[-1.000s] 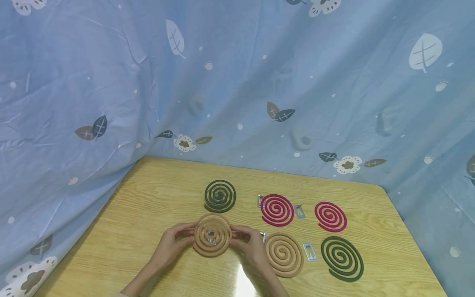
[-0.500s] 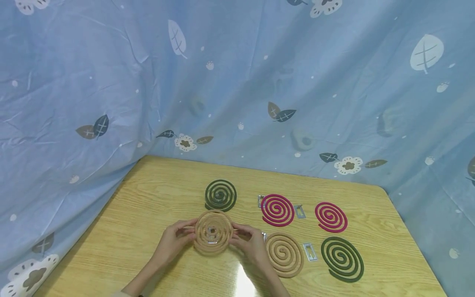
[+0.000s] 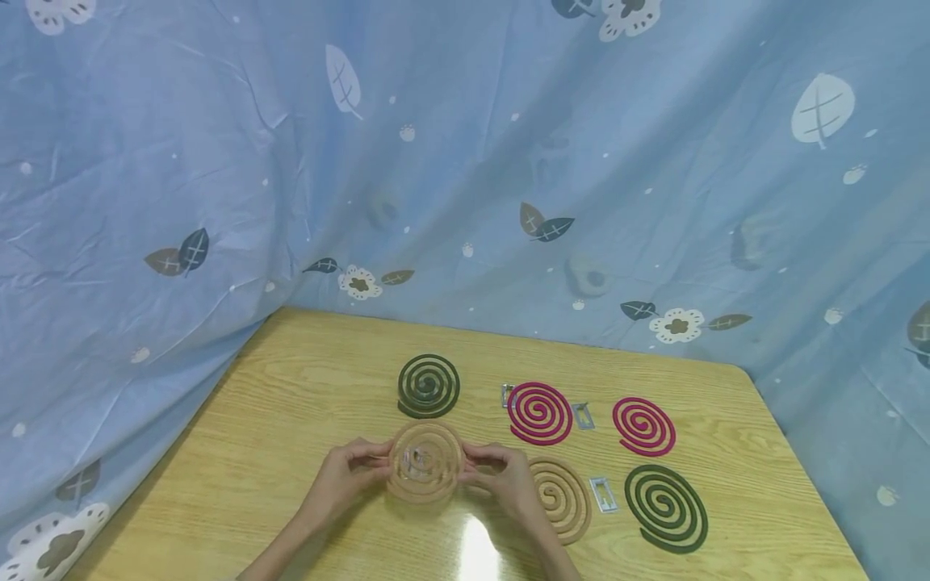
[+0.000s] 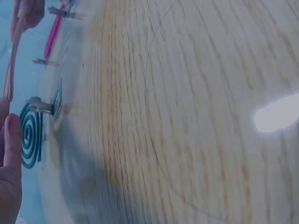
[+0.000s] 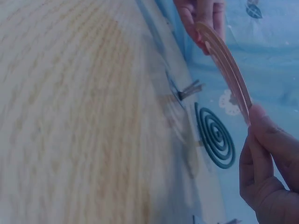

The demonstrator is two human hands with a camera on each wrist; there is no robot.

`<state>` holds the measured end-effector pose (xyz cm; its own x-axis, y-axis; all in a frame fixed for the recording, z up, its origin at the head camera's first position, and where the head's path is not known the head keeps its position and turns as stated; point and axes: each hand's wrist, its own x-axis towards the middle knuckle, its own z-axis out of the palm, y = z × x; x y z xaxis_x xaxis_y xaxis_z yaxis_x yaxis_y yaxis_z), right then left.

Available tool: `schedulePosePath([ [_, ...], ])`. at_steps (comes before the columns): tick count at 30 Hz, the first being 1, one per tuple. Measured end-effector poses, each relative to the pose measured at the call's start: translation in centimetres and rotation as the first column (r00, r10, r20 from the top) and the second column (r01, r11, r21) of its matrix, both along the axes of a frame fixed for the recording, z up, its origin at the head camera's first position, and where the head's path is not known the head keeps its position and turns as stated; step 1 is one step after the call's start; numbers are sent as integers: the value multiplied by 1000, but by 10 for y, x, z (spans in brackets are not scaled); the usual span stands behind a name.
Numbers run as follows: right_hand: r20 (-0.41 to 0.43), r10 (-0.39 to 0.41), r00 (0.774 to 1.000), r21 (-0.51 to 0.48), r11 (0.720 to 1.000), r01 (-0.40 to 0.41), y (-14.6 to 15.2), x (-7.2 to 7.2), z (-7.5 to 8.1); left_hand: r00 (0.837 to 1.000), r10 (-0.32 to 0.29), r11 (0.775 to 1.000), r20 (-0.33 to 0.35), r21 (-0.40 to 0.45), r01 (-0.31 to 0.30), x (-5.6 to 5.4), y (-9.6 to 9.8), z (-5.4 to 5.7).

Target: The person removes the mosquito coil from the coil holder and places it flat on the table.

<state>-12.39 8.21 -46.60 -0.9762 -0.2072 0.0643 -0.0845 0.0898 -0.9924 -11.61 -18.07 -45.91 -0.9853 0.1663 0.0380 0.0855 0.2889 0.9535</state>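
Observation:
Both hands hold a tan mosquito coil [image 3: 456, 452] between them, level above the wooden table. My left hand [image 3: 347, 478] pinches its left edge with thumb and fingers, and my right hand [image 3: 506, 482] pinches the right edge. Through the coil's turns shows a small metal coil stand [image 3: 416, 458]; in the right wrist view this stand [image 5: 184, 91] sits on the table with its prong raised, apart from the coil. Just behind lies a dark green coil [image 3: 445, 411]. In the left wrist view, fingers [image 4: 13, 144] grip the coil's edge.
To the right, a magenta coil [image 3: 539, 413] lies between two metal stands, one of them a flat stand [image 3: 584, 415]. Another tan coil [image 3: 574, 494] lies partly behind my right wrist, beside a stand [image 3: 603, 494]. Farther right are a second magenta coil [image 3: 643, 426] and a green coil [image 3: 664, 508]. A blue curtain [image 3: 465, 161] closes off the back.
The held tan coil has shifted slightly to the right over the stand, both hands moving with it. The other coils stay where they were; the head view has tilted a little.

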Motion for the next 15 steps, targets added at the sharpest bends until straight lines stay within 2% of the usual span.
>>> schedulePosePath([
  [7, 48, -14, 999, 12, 1000, 14, 9, 6, 5, 999, -28, 999, 20, 29, 28, 4, 8, 3],
  [15, 1, 22, 1000, 51, 998, -22, 24, 14, 9, 998, -46, 998, 48, 39, 44, 6, 17, 2],
])
